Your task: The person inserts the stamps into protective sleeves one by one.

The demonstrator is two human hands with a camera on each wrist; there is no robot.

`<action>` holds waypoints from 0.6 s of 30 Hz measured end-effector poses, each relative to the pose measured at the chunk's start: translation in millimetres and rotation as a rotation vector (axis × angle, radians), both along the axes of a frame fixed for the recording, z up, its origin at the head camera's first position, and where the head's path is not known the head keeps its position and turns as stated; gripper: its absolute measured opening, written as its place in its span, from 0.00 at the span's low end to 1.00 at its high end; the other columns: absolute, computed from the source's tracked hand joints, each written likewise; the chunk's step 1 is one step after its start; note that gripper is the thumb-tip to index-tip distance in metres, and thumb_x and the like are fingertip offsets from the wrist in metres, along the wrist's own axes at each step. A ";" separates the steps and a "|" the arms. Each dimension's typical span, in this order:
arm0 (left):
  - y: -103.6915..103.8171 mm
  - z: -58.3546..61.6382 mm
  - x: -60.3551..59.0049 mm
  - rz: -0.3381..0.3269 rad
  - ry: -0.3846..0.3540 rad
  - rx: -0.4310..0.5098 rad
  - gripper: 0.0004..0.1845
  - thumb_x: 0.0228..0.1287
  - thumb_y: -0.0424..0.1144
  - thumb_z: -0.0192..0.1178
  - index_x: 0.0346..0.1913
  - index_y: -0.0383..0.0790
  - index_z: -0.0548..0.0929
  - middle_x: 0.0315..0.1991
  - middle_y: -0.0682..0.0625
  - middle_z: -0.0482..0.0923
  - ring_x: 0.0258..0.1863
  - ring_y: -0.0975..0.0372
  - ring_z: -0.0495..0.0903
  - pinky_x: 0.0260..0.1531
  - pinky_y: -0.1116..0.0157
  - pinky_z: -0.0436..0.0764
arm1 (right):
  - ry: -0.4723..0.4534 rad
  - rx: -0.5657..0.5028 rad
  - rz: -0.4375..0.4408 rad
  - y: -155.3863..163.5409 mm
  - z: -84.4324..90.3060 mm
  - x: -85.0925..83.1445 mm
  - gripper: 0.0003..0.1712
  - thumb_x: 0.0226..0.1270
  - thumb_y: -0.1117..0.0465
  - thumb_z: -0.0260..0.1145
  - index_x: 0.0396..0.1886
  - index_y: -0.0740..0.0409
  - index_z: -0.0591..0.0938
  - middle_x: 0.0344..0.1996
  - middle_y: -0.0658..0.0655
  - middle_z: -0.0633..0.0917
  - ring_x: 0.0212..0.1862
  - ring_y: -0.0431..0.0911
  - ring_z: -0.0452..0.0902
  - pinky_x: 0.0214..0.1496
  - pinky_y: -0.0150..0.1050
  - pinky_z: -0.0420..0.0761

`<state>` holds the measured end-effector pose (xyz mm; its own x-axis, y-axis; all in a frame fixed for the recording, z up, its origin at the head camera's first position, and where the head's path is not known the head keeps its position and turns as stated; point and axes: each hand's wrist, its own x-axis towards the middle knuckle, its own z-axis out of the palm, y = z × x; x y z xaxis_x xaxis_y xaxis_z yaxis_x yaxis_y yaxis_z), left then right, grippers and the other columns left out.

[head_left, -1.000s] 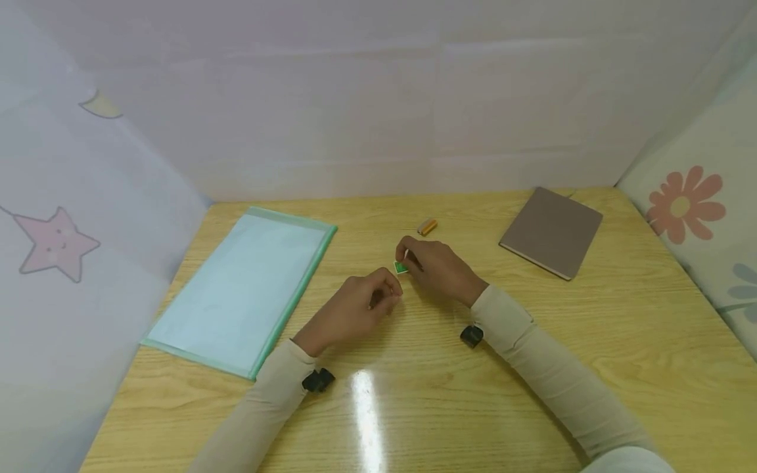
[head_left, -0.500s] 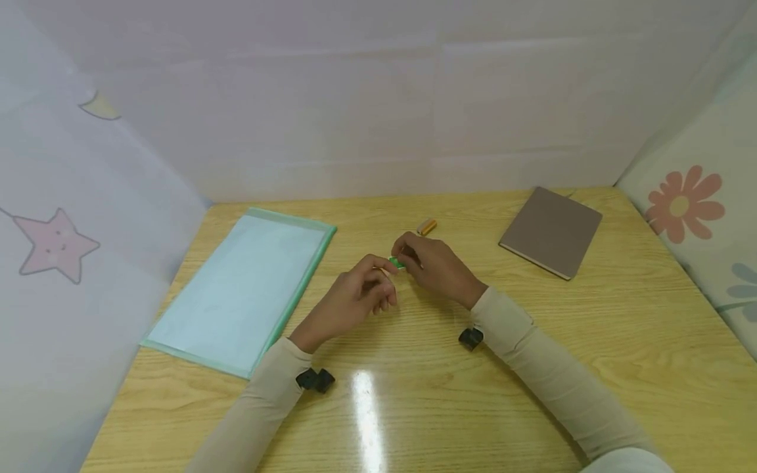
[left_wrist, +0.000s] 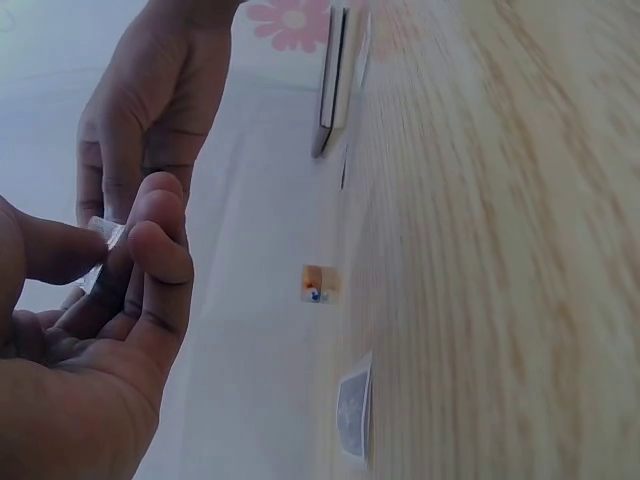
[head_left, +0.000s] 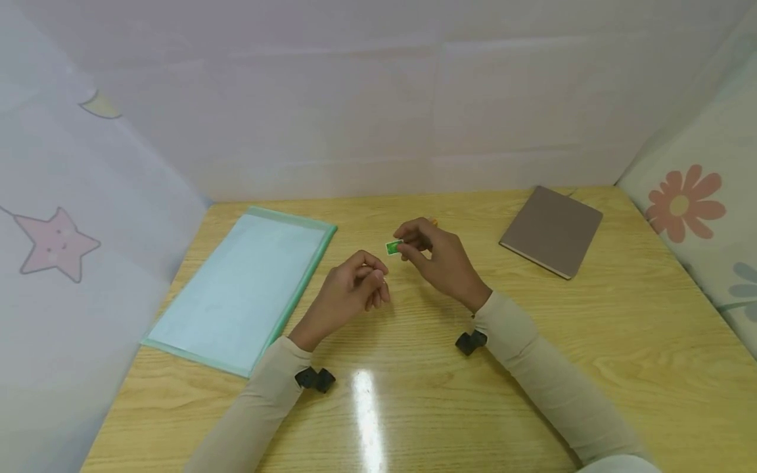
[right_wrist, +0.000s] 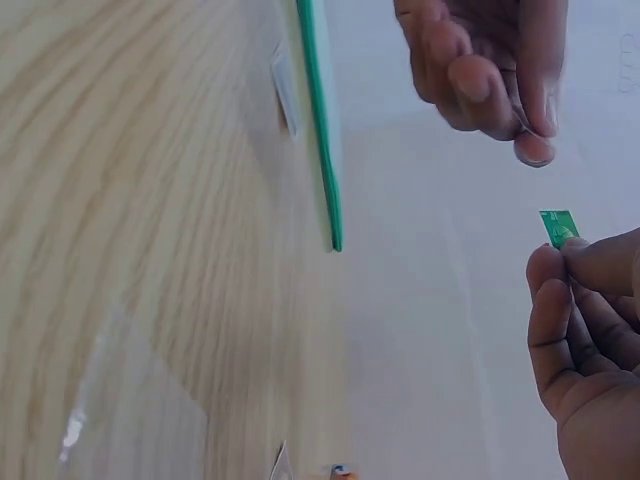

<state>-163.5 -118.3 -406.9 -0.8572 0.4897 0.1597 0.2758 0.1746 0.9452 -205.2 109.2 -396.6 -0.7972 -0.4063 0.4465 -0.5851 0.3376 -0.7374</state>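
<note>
Thumb and fingertips of my right hand (head_left: 440,259) pinch a small green stamp (head_left: 393,247) with a white border, raised over the table. The right wrist view shows the stamp's green face (right_wrist: 559,227) above the fingertips. To its left, my left hand (head_left: 349,289) has bent fingers, with a small clear plastic piece (left_wrist: 106,245) between thumb and index finger in the left wrist view. The two hands are close together but apart. Behind the right hand, a small orange piece (head_left: 434,222) lies mostly hidden.
A green-edged clear folder with a white sheet (head_left: 242,289) lies at left on the wooden table (head_left: 414,420). A brown notebook (head_left: 552,233) is at back right. A small grey stamp-like piece (left_wrist: 353,415) and a clear plastic sheet (right_wrist: 135,400) show in the wrist views.
My right hand has risen with the green stamp and moved away from the left hand, now covering most of the orange piece. The left hand has shifted slightly back and left.
</note>
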 end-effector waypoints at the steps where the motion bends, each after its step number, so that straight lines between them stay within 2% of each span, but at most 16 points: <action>1: 0.0 -0.6 -0.1 0.009 0.009 0.003 0.10 0.80 0.45 0.50 0.51 0.42 0.74 0.32 0.46 0.84 0.28 0.43 0.80 0.25 0.56 0.81 | 0.003 -0.012 0.001 0.0 0.5 0.3 0.14 0.74 0.59 0.66 0.56 0.51 0.78 0.41 0.47 0.85 0.38 0.38 0.83 0.41 0.40 0.83; 5: 0.1 -2.5 -0.7 0.046 0.049 0.004 0.10 0.80 0.46 0.50 0.50 0.44 0.76 0.32 0.47 0.84 0.28 0.43 0.81 0.24 0.55 0.82 | 0.010 -0.050 0.003 0.5 1.6 1.6 0.14 0.73 0.59 0.66 0.56 0.50 0.78 0.42 0.46 0.84 0.40 0.38 0.83 0.44 0.41 0.84; 9: 0.3 -2.5 -0.8 0.104 0.058 -0.001 0.11 0.78 0.47 0.53 0.48 0.43 0.77 0.33 0.48 0.84 0.28 0.43 0.81 0.25 0.52 0.82 | -0.009 -0.085 0.006 1.4 3.1 3.3 0.11 0.73 0.58 0.66 0.52 0.49 0.80 0.41 0.49 0.85 0.38 0.39 0.83 0.37 0.45 0.82; 13: -0.4 -1.9 -0.6 0.168 0.056 -0.020 0.13 0.77 0.50 0.55 0.48 0.43 0.78 0.34 0.49 0.85 0.30 0.43 0.81 0.23 0.48 0.81 | -0.054 -0.129 0.018 2.6 5.6 4.8 0.09 0.73 0.57 0.66 0.50 0.48 0.81 0.40 0.54 0.85 0.37 0.42 0.83 0.33 0.43 0.79; 18: 1.8 5.9 5.4 0.237 0.059 -0.038 0.11 0.76 0.46 0.58 0.48 0.41 0.79 0.36 0.45 0.85 0.30 0.47 0.81 0.19 0.55 0.80 | -0.136 -0.186 0.049 3.3 5.1 5.6 0.08 0.74 0.56 0.66 0.50 0.48 0.82 0.40 0.55 0.85 0.39 0.45 0.84 0.40 0.42 0.83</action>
<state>-158.2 -116.5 -401.0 -0.9385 0.2828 0.1981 0.2775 0.2763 0.9202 -199.6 112.5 -391.5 -0.8363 -0.3666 0.4077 -0.4888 0.1617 -0.8573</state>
